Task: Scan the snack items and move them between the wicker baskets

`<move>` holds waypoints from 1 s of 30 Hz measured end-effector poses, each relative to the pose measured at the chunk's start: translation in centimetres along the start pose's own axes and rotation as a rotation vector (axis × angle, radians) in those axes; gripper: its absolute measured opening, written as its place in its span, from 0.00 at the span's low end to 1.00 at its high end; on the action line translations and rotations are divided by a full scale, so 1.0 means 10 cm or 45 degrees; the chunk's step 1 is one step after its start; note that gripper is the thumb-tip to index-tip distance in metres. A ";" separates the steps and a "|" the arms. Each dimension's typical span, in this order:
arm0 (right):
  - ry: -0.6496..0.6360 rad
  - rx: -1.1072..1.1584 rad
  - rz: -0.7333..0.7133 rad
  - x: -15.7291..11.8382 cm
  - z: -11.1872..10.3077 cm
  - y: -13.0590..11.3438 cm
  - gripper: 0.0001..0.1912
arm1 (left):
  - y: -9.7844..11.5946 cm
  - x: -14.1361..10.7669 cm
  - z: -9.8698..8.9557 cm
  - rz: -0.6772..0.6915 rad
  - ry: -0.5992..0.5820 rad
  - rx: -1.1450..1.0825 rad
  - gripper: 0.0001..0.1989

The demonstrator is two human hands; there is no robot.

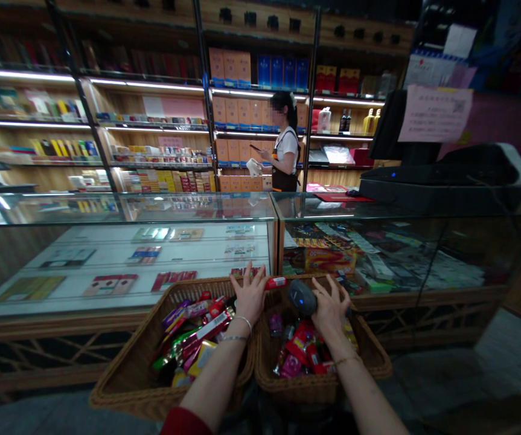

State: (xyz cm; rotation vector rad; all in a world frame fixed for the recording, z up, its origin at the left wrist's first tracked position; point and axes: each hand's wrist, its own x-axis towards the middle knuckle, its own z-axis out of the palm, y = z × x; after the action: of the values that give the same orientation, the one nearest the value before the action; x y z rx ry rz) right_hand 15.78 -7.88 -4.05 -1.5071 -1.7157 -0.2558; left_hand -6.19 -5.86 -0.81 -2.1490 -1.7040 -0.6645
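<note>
- From the dark scanner (301, 297), taken as the clock's centre, the left hand (247, 301) lay at nine o'clock, above the inner rim of the left wicker basket (119, 370).
- The left hand held a red packet (276, 282), stick-shaped and pale-labelled, which jutted out towards the scanner; the palm side was hidden, so I could not tell how tight the grip was.
- The red packet sat at ten o'clock, close to the scanner's head.
- The right hand (329, 311), at four o'clock, was wrapped around the scanner, some fingers fanned out past it; a blue light glowed on the scanner.
- At six o'clock, beneath the right hand, the right wicker basket (294, 391) contained mostly red and pink wrapped sweets (303, 341).
- The left wicker basket, at eight o'clock, held a mixed heap of coloured packets (197, 332).
- At twelve o'clock, beyond the glass counter (188, 208), a co-worker (286, 148) in a white top and dark apron stood sideways before lit shelves.
- A dark monitor (384, 130) bearing a pink notice (436, 113) stood at one o'clock.
</note>
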 end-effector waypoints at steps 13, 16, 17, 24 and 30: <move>-0.004 0.001 0.005 0.00 0.02 0.02 0.16 | -0.01 0.00 0.04 -0.012 0.005 -0.003 0.22; 0.003 0.012 0.007 -0.01 0.02 0.02 0.16 | -0.01 0.00 0.04 -0.015 0.000 -0.004 0.22; 0.005 0.016 0.008 -0.01 0.02 0.01 0.16 | -0.01 0.00 0.04 -0.013 -0.001 -0.003 0.22; 0.004 0.023 0.015 -0.01 0.00 0.00 0.17 | -0.02 0.00 0.06 -0.003 0.001 0.009 0.21; 0.018 0.007 -0.002 -0.01 -0.02 -0.01 0.16 | -0.01 0.00 0.05 0.005 -0.001 0.018 0.21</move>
State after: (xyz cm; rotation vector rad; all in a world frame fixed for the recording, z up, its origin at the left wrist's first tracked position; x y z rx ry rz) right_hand 15.75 -8.10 -3.91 -1.4966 -1.7055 -0.2619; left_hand -6.19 -5.60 -1.24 -2.1426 -1.6997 -0.6494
